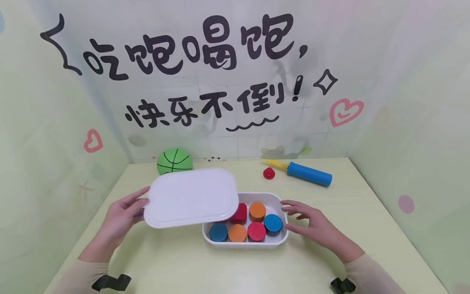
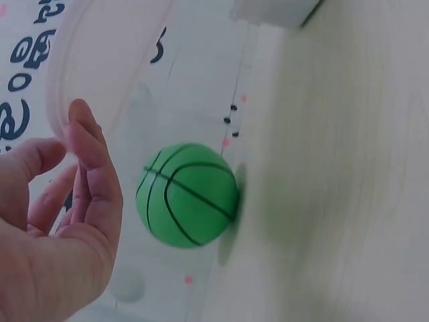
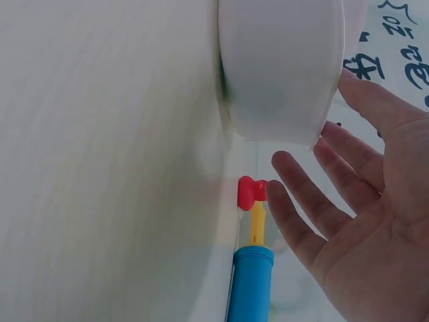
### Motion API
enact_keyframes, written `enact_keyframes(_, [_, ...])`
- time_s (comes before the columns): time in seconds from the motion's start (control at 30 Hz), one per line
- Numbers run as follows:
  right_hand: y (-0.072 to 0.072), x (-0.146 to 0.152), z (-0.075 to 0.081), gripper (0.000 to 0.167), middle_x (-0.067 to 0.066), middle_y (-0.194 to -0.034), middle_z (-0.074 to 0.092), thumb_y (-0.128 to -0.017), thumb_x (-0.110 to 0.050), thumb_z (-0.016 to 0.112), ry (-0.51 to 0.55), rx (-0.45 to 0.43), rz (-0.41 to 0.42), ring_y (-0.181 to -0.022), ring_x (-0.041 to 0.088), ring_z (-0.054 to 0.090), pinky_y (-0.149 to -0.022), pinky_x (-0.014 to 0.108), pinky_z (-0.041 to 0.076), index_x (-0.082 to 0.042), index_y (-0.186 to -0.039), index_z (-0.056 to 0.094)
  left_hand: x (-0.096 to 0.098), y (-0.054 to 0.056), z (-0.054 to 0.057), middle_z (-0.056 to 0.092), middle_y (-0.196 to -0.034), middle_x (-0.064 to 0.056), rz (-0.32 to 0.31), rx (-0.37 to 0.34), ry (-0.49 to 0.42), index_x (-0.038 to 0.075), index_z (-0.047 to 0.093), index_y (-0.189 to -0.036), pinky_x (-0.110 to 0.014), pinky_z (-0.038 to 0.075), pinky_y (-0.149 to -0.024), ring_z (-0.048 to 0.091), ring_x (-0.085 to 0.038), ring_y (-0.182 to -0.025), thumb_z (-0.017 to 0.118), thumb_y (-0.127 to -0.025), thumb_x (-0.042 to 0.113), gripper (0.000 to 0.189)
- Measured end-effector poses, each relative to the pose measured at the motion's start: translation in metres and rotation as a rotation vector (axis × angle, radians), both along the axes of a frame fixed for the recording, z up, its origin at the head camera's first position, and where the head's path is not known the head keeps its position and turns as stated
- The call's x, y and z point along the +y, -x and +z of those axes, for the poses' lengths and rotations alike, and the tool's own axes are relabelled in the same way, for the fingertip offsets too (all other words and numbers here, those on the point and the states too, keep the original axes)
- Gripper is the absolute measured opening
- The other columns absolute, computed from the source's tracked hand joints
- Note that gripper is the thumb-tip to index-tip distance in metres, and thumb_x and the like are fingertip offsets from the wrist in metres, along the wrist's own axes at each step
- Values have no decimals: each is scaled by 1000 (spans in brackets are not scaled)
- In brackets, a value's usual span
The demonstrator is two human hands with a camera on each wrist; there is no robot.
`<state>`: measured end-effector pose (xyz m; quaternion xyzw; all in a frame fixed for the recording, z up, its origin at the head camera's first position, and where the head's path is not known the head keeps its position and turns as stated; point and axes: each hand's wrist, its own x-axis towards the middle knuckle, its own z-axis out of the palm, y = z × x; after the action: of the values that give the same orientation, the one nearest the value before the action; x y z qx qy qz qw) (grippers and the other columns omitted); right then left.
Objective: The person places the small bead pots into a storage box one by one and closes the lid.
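My left hand (image 1: 121, 218) pinches the left edge of a white plastic lid (image 1: 191, 198), which is raised and overlaps the left part of a white box (image 1: 246, 246) in the head view. The left wrist view has the lid (image 2: 100, 60) between thumb and fingers. Inside the box lie several round blocks in orange (image 1: 257, 210), blue (image 1: 273, 223) and red (image 1: 256, 231), and a squarish red block (image 1: 239, 213); the lid hides the back left of the box. At its right end, my right hand (image 1: 312, 220) has fingers spread, with fingertips right at the rim.
A green ball (image 1: 174, 160) with black lines stands at the back left, behind the lid. Toward the back right lie a blue hand pump (image 1: 309, 173) with a yellow nozzle and a small red knob-like piece (image 1: 269, 173). Printed cloth walls (image 1: 235, 143) border the table (image 1: 176, 261).
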<state>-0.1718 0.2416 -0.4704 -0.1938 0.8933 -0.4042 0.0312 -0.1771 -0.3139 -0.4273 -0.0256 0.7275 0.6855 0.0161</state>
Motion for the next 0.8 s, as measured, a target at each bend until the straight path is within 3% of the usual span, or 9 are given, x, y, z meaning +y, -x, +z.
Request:
enact_keyframes(0.13, [-1, -1, 2, 50, 0, -153, 56, -90, -36, 81, -20, 3, -1, -120, 25, 67, -96, 46, 61, -22, -137, 67, 34, -5, 3, 75, -101, 10, 4, -22, 24, 3, 45, -155, -27, 64, -80, 75, -11, -82, 70, -100, 22, 63])
enact_keyframes(0.43, [-3, -1, 5, 47, 4, -149, 60, -90, -30, 82, -22, 110, 27, -131, 33, 61, -96, 49, 60, -20, -134, 69, 94, -12, -3, 66, -95, -3, -12, -68, 46, 8, 53, -150, -33, 65, -81, 74, -15, -82, 68, -101, 15, 52])
enact_keyframes(0.67, [-4, -1, 2, 40, 4, -148, 61, -92, -32, 80, -22, 165, 49, -131, 32, 61, -95, 39, 61, -23, -129, 71, 118, -14, -5, 64, -95, -5, -20, -81, -3, 10, 58, -147, -33, 65, -79, 73, -16, -81, 68, -99, 9, 49])
enact_keyframes(0.8, [-6, -2, 4, 42, 2, -142, 65, -91, -26, 81, 3, 183, -7, -128, 27, 62, -94, 38, 61, -21, -131, 69, 124, -15, -7, 67, -97, -5, -19, -78, -28, 10, 59, -146, -33, 65, -79, 73, -16, -81, 68, -99, 7, 48])
